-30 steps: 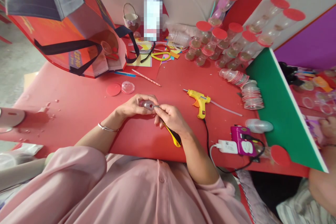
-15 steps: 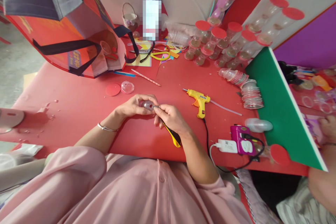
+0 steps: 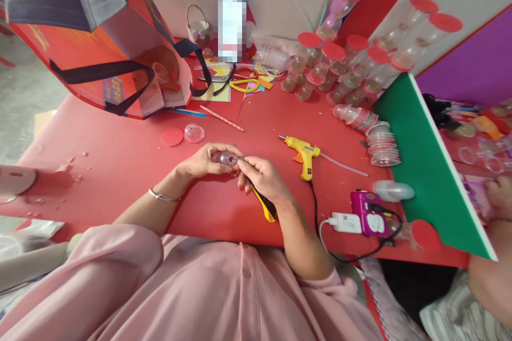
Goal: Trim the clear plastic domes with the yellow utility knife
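Note:
My left hand [image 3: 207, 161] is wrapped round a small clear plastic cup [image 3: 224, 158], whose end with a dark round hole faces right. In my right hand [image 3: 259, 173] is a yellow and black utility knife [image 3: 264, 208]; its handle slants down below the palm. The knife's tip is at the cup's holed end, between the two hands, and too small to make out clearly. Beyond the left hand lie a flat red disc [image 3: 172, 136] and a round clear lid [image 3: 194, 133]. A yellow glue gun [image 3: 304, 155] rests to the right.
A large red bag [image 3: 120, 58] stands at the back left. Scissors [image 3: 244, 84], a phone [image 3: 232, 26] and a striped straw [image 3: 222, 118] are at the back. Clear hourglass shapes [image 3: 318, 72], stacked cups [image 3: 383, 144], a purple power block [image 3: 368, 212] and a green board [image 3: 434, 165] stand right.
My right hand and the knife have shifted slightly right, away from the cup's end. The hole in the cup shows more clearly. My left hand has hardly moved.

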Available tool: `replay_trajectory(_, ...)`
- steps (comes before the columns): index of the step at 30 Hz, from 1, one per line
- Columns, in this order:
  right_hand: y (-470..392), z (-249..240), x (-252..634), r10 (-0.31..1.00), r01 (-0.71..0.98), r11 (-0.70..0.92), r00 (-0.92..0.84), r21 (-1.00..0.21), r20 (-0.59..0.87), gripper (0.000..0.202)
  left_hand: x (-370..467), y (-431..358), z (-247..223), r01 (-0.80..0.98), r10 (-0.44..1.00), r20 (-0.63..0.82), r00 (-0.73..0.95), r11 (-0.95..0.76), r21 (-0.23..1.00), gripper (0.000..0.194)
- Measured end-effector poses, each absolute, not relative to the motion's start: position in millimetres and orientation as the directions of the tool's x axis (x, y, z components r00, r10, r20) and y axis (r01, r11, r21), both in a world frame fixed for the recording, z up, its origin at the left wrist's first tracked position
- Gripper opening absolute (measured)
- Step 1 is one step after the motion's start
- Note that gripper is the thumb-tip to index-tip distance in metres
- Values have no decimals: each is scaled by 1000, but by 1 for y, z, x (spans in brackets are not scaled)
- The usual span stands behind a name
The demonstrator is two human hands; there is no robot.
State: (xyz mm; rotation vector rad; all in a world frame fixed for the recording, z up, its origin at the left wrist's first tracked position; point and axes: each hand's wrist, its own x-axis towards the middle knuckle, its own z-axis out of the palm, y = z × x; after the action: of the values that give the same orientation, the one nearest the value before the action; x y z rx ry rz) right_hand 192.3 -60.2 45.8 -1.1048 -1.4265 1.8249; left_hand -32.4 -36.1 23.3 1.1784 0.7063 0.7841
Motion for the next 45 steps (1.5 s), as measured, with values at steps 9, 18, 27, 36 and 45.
replay_trajectory(9, -60, 39, 192, 822, 65, -252, -512, -966, -249, 36, -33, -34, 22, -139, 832, -75, 549, 180, 974, 44)
replay_trajectory(18, -61, 43, 191, 814, 82, -275, -511, -958, -278, 41, -35, -32, 18, -148, 813, -36, 581, 149, 978, 43)
replay_trajectory(27, -63, 44, 189, 801, 81, -312, -514, -947, -308, 44, -34, -32, 20, -154, 794, -22, 607, 144, 978, 34)
replay_trajectory(36, -62, 41, 190, 789, 89, -300, -537, -950, -300, 39, -35, -33, 20, -149, 789, -26, 614, 148, 978, 33)
replay_trajectory(45, -63, 43, 189, 806, 113, -313, -494, -943, -327, 46, -34, -33, 18, -151, 804, -34, 593, 152, 977, 37)
